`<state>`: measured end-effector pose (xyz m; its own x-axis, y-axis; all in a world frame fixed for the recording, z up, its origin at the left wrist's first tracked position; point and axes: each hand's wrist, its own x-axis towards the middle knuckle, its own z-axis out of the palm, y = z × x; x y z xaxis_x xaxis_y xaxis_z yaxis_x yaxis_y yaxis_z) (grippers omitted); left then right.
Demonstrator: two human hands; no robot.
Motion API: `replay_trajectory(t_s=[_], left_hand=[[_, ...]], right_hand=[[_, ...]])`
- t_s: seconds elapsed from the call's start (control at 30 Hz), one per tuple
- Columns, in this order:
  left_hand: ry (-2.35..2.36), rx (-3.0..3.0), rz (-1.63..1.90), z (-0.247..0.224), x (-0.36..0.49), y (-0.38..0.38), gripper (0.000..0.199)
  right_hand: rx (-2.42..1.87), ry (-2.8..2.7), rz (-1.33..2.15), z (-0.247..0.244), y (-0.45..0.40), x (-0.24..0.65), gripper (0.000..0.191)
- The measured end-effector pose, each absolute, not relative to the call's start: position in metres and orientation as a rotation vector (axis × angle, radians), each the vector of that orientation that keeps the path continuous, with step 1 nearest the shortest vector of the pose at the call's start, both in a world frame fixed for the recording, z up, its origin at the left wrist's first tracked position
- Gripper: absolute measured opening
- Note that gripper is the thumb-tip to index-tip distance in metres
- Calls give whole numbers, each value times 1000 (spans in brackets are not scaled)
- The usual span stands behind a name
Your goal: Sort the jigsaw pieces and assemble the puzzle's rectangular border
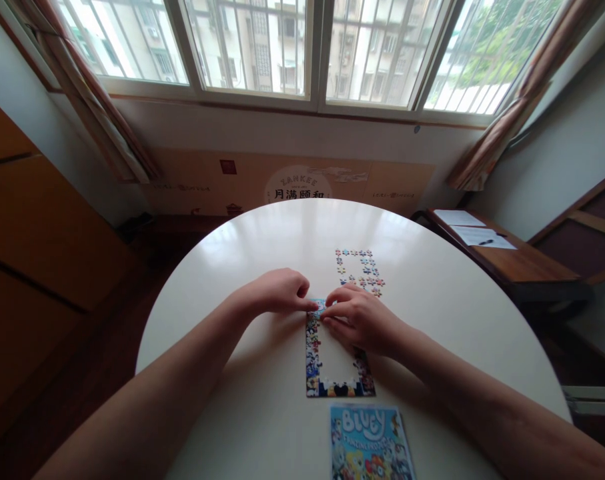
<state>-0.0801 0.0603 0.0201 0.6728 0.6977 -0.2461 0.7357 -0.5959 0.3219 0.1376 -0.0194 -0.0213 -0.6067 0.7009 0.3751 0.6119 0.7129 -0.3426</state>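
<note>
A partly joined jigsaw puzzle [312,373] lies on the white table, its border of colourful pieces around a bare middle. At its upper left corner, my left hand [285,291] is closed, most fingers curled, with one fingertip pressing the edge. My right hand [365,320] reaches in from the right. Its bent fingertips press on the light blue pieces [319,305] of the top edge and hide part of that row. Loose jigsaw pieces [366,262] are laid out in rows just beyond my right hand.
A blue picture card [369,440] reading "Bluey" lies near me, below the puzzle. The round white table [207,267] curves around both arms. To the right, a wooden side table [532,261] bears papers [475,235] and a pen. A printed cardboard box [392,180] stands beneath the windows.
</note>
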Motion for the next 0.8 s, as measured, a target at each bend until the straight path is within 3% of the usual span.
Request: replay_trajectory(t_s=[0.43, 0.8], left_hand=[[1200, 2507, -183, 21, -75, 58, 47], [1271, 2482, -213, 27, -70, 53, 42]], right_hand=[[-1037, -2425, 216, -12, -16, 160, 37], [-1128, -2581, 122, -6, -22, 142, 21]])
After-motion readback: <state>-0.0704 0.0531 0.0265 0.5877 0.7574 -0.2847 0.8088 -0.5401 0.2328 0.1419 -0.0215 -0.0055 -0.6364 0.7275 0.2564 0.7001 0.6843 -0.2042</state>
